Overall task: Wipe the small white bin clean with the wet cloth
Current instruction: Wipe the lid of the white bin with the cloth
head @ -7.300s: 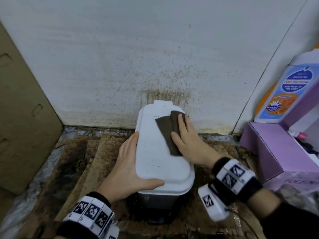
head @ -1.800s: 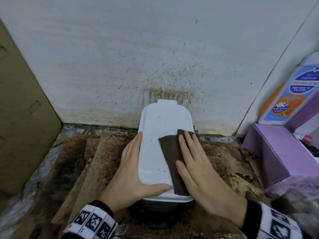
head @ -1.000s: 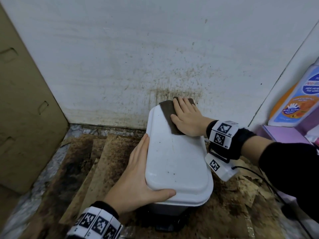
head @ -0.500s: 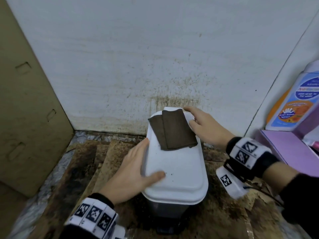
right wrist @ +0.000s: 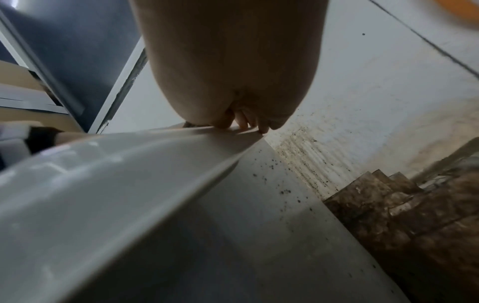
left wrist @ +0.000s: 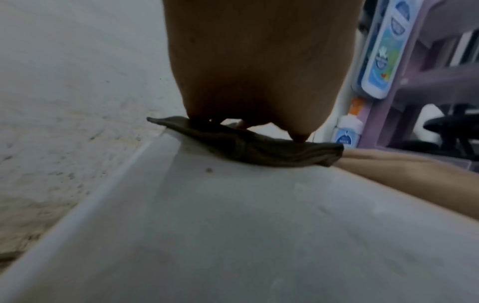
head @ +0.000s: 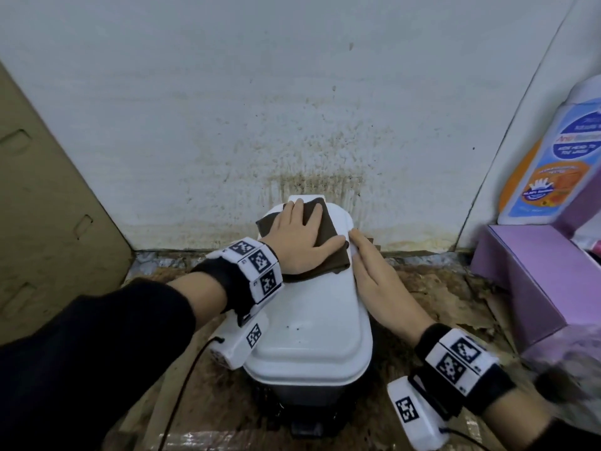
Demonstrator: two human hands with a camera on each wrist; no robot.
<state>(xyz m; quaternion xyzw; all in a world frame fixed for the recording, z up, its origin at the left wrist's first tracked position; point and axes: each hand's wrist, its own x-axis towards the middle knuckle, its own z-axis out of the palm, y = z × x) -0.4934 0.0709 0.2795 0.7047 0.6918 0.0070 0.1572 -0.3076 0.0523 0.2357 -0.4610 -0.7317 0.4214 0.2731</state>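
Observation:
The small white bin stands against the stained wall, its lid down and dotted with dark specks. A folded brown cloth lies on the far end of the lid. My left hand lies flat on the cloth with straight fingers, pressing it down. My right hand rests straight-fingered along the lid's right edge, its fingertips beside the cloth. The left wrist view shows the cloth under my left hand on the lid. In the right wrist view my right hand touches the lid rim above the speckled bin side.
A splattered white wall stands right behind the bin. A cardboard sheet leans at the left. A purple box and a big soap bottle stand at the right. Dirty, soaked cardboard covers the floor.
My right hand let go of the cloth and moved to the lid's right edge. My left hand left the lid's left side and now presses the cloth at the far end.

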